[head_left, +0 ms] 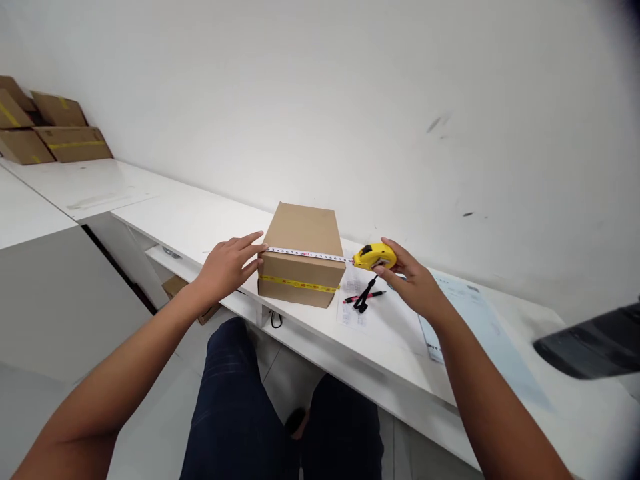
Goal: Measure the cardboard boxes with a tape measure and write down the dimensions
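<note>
A closed cardboard box (pixel 301 230) stands on the white counter, with a strip of yellow printed tape (pixel 297 285) across its near side. Over its top, near the front edge, runs the white blade (pixel 320 255) of a tape measure. My left hand (pixel 230 263) is at the box's left edge, its fingertips on the blade's end, which they cover. To the right of the box, my right hand (pixel 413 277) grips the yellow tape measure (pixel 375 256) between thumb and fingers. A black wrist strap (pixel 364 300) hangs from the case.
Beneath the strap, a red and black pen (pixel 377 294) lies on a printed sheet (pixel 355 317). A pale blue folder-like sheet (pixel 470 320) lies further right, near a blurred black object (pixel 595 343). Cardboard boxes (pixel 75 143) are stacked at far left; another box (pixel 175 287) sits below the counter.
</note>
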Tool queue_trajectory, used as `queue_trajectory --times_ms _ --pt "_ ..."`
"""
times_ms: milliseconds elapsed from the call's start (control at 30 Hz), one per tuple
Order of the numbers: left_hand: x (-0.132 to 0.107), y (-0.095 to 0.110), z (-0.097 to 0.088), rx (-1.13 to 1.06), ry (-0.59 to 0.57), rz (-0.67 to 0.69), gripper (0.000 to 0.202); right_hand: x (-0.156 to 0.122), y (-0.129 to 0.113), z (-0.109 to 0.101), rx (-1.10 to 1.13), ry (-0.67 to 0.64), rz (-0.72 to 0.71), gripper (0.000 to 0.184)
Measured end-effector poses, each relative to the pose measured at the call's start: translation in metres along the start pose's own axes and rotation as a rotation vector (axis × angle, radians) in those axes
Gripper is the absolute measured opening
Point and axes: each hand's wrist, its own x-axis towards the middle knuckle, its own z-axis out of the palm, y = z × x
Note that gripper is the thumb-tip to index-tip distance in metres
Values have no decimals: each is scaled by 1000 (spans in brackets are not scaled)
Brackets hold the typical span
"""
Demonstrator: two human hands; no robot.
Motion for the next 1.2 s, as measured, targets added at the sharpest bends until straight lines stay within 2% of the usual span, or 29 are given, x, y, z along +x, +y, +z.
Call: queue_trajectory --times_ms 100,167,300,367,433,533,600,700,767,833,933,1033,1100,1200 --pt "2 -5 -1 -57 10 42 35 -1 -10 3 -17 3 -37 62" --pt "0 -6 -6 -19 8 68 32 -3 -21 5 -38 4 -66 58" --pt "-6 -9 -25 148 49 173 30 -19 -38 5 -63 49 -144 50" --pt "3 -14 -38 170 87 226 30 -33 -43 5 -78 108 -182 48" --pt "27 -18 -49 139 125 226 27 -47 -49 8 -92 195 -212 47" --pt "94 -18 -50 103 113 139 26 -60 -68 22 -140 426 -325 47" --pt "146 -10 -37 153 -17 71 26 -64 -85 40 -230 611 -447 49" --pt "208 13 -5 171 -95 57 24 -69 -110 73 -390 795 -568 55" --pt "232 27 17 179 -123 49 19 -76 -119 92 -436 865 -575 56" --pt "246 36 36 172 -156 46 25 -86 -123 108 -420 914 -554 57" --pt "258 36 57 120 -206 46 32 -104 -123 127 -341 969 -454 58" --pt "257 28 67 24 -236 32 35 -117 -124 139 -208 1023 -323 51" --pt "239 21 70 -48 -228 26 34 -120 -128 142 -100 1026 -280 48" --pt "179 11 72 -138 -199 31 32 -114 -133 142 -11 944 -282 54"
